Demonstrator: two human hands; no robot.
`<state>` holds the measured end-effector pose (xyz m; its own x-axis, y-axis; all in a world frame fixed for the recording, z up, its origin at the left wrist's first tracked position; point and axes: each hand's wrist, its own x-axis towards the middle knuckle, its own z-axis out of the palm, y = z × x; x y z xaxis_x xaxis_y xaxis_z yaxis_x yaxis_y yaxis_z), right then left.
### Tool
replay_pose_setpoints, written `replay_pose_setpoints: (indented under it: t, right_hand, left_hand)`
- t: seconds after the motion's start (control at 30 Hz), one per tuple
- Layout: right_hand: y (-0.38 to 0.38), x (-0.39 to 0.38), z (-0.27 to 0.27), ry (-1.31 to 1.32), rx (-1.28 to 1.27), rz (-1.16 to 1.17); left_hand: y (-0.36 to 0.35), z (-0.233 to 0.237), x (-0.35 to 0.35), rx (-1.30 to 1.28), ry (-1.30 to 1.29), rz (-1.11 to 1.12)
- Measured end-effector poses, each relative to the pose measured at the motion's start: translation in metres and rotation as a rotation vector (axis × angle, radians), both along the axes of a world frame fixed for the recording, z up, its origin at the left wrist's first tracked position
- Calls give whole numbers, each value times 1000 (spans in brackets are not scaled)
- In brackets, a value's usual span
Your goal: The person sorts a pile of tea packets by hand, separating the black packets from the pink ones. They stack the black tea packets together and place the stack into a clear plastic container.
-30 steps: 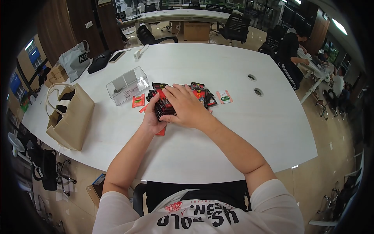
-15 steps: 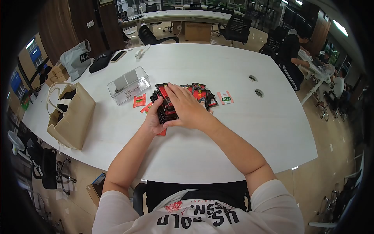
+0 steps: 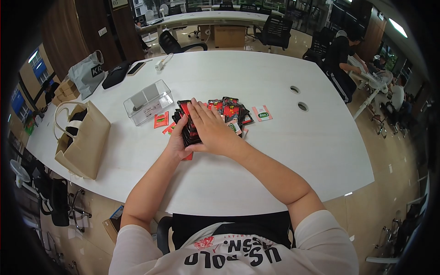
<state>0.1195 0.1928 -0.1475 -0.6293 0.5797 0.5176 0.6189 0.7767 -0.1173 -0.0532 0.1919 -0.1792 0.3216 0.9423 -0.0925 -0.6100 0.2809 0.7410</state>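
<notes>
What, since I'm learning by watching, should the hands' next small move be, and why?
Probably squaring the stack: its edges look staggered, and the left hand already cups one side while the right hand lies flat against it.

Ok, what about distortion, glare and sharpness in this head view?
Head view: fisheye bend, black corners, sides leaning and stretched; head view: ceiling light at upper right blown out white; head view: fine print on the held sachets too small to read.

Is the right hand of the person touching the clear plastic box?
No, the right hand lies against the stack of black-and-red packets, and the clear plastic box stands apart from it.
</notes>
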Motion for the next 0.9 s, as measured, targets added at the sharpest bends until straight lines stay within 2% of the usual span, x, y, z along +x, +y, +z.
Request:
replay_pose_setpoints:
  t: [0.5,0.7,0.8,0.83,0.9]
  right_hand:
    - [-1,-3,-4,34,31,-13]
    - [3,4,1,11,-23,14]
    - [11,19,11,-13,-89,-88]
    - [14,22,9,-3,-34,-125]
    - [19,29,9,-221,-177,-157]
  left_hand:
    - [-8,2,8,18,12,74]
    - [-3,4,7,3,-29,19]
    - [25,-17,-21,31,-99,40]
    - [23,-7,-18,69,-106,139]
    - [31,-4,-29,99,-198,121]
